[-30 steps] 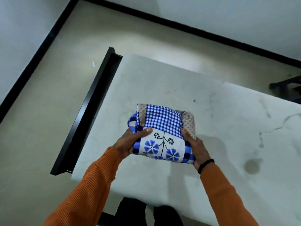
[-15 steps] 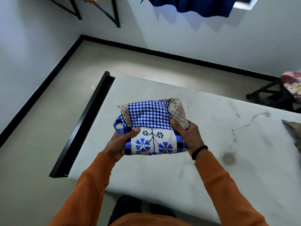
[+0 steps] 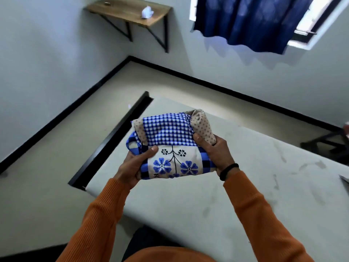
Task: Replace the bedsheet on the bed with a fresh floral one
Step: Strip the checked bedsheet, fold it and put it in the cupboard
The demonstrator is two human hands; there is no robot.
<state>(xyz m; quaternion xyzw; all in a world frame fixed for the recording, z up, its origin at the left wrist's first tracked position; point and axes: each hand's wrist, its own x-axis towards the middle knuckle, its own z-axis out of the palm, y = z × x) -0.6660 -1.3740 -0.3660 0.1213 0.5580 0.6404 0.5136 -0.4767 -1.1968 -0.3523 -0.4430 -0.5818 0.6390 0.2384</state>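
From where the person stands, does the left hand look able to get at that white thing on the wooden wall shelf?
Probably not: the left hand grips the folded sheet, and the shelf looks well beyond it.

We are looking through a single head-worn camera, facing forward and steeply down from standing height. It is sitting close above our two orange-sleeved forearms, with the bare, stained white mattress filling the lower frame. The wide lens is bending the pale walls and reaching the dark blue curtain.
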